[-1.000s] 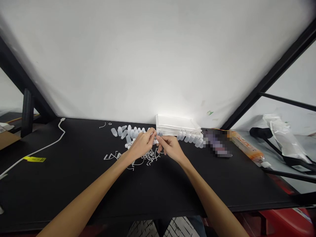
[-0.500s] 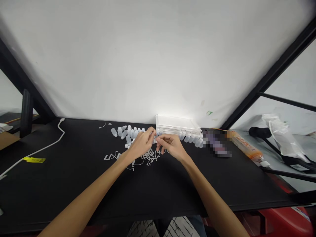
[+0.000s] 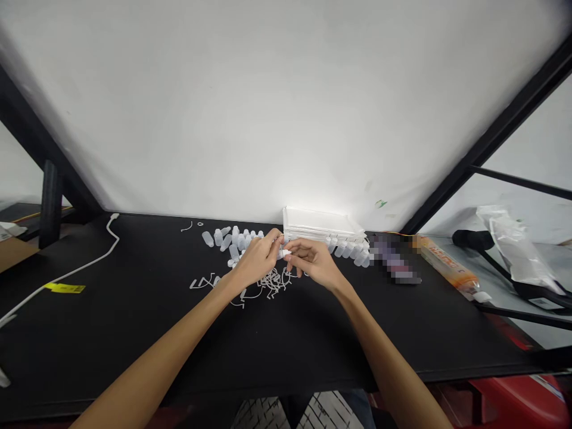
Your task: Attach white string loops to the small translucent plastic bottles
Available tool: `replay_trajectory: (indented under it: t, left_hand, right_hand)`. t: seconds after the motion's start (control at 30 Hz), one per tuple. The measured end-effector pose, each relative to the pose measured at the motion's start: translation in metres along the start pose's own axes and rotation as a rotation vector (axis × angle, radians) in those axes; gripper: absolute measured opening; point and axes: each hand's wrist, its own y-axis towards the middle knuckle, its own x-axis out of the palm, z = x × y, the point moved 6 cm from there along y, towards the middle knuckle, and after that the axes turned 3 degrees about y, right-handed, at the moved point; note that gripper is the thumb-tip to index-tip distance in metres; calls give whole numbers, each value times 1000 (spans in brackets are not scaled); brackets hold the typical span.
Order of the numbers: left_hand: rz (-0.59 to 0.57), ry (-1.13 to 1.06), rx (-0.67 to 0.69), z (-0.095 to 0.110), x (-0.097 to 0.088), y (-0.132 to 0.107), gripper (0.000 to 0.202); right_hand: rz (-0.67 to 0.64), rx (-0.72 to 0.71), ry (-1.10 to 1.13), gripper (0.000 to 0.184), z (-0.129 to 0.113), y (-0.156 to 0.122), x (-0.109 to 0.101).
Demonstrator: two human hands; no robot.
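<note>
My left hand [image 3: 259,257] and my right hand [image 3: 313,261] come together above the black table, fingers closed. Between their fingertips sits a small white plastic bottle [image 3: 283,254], mostly covered by the fingers. Both hands appear to grip it. To the left of my left hand lie several similar translucent bottles [image 3: 218,237]. Another row of small bottles [image 3: 344,248] extends to the right of my right hand. Just below the hands, a tangle of thin white bent tubes [image 3: 271,282] rests on the table.
A stack of flat white sheets or trays [image 3: 322,221] lies against the wall behind the hands. At left runs a white cable [image 3: 100,256] with a yellow tag [image 3: 65,288]. An orange-and-clear package [image 3: 449,268] lies at the right, near a black metal frame [image 3: 487,146].
My right fingers have shifted slightly, and more of the white bottle shows between the hands. My left hand stays nearly where it was. The whole view has moved a little.
</note>
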Motion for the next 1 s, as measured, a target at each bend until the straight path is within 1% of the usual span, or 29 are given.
replay_trajectory:
  t: [0.1,0.27,0.33,0.4,0.53,0.67,0.77,0.9,1.0]
  left_hand:
    - [-2,2,-12,1,0,0,18]
    - [18,-8,0,5,-1,-1,20]
    - [14,-11,1,5,-1,-1,20]
    - [11,-22,-8,4,-1,-1,20]
    - [11,-44,-16,3,-2,-1,21]
    - [15,-22,0,2,-2,-1,19]
    - [-2,-10,-12,2,1,-3,18]
    - [-30,19,-18,3,6,-4,16]
    - [-34,15,-13,4,6,-4,17]
  right_hand:
    - [-1,22,-6,34,3,0,4]
    - [46,2,-181,41,8,-1,8]
    - [54,3,-215,45,9,-1,8]
    - [56,-9,-209,44,9,0,7]
    - [32,-26,-96,30,5,0,4]
    - [2,-30,-57,30,5,-1,5]
    - [13,-31,-129,30,7,-1,6]
    - [21,-29,-269,39,11,-1,8]
    - [23,-31,-280,40,10,-1,7]
